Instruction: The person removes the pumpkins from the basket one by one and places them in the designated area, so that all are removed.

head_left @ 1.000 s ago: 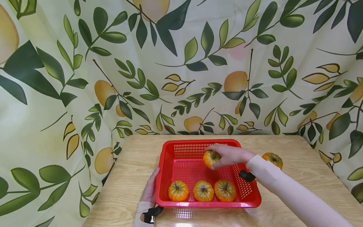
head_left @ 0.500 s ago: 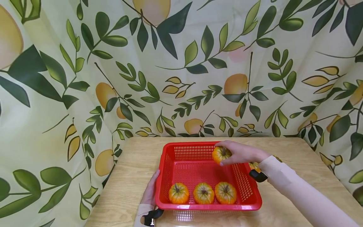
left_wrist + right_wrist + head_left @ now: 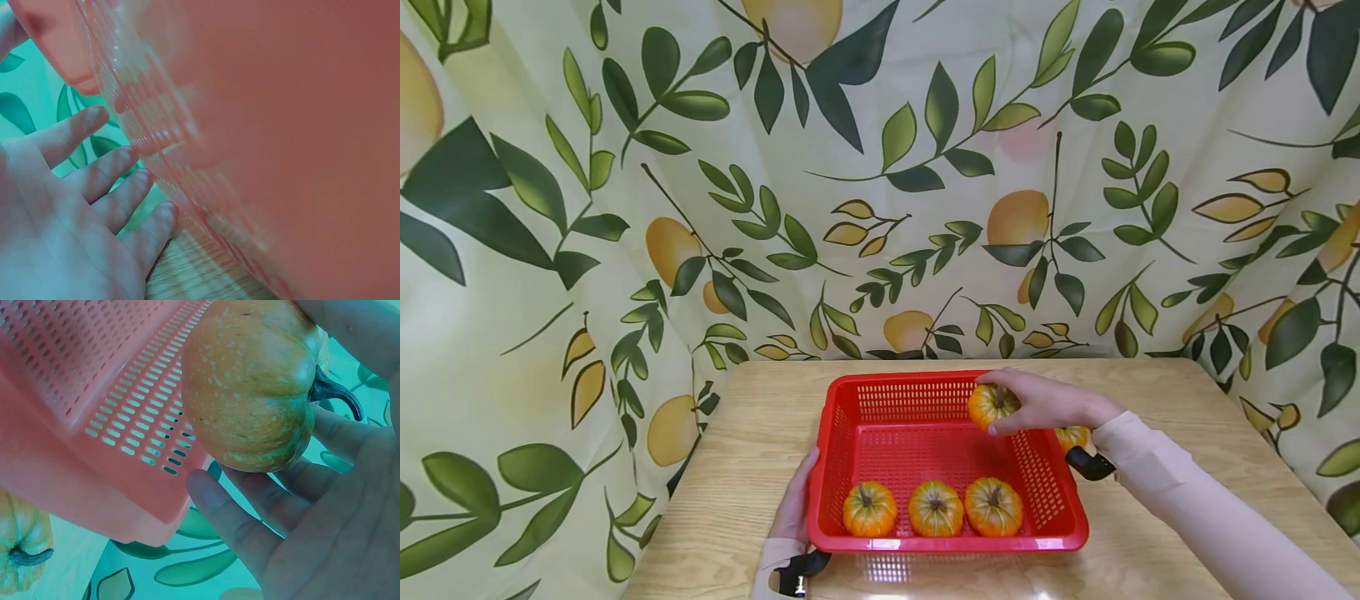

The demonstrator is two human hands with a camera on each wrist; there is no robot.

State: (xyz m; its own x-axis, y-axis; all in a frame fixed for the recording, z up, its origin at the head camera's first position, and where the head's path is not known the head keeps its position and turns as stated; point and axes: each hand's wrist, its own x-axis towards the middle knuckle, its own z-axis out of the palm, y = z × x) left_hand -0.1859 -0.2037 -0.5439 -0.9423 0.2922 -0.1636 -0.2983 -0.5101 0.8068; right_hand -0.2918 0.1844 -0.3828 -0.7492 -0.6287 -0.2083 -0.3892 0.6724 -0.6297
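A small orange pumpkin (image 3: 988,407) with a dark stem is gripped by my right hand (image 3: 1051,402) over the back right part of a red plastic basket (image 3: 951,544). In the right wrist view, thumb and fingers surround this pumpkin (image 3: 250,394), close to the basket's slotted wall. My left hand (image 3: 793,504) rests along the basket's left outer side; its spread fingers (image 3: 115,200) lie against the wall in the left wrist view. Inside, along the front, sit three pumpkins: a left one (image 3: 869,510), a middle one (image 3: 936,509) and a right one (image 3: 993,507).
Another pumpkin (image 3: 1071,436) stands on the wooden table (image 3: 752,417) right of the basket, partly hidden behind my right hand and wrist. A leaf-and-fruit patterned cloth (image 3: 820,250) hangs behind the table and along its sides.
My right hand has carried the gripped pumpkin right and slightly back, from nearer the basket's middle toward its right rim. It moves little in the last half second. The left hand stays in place.
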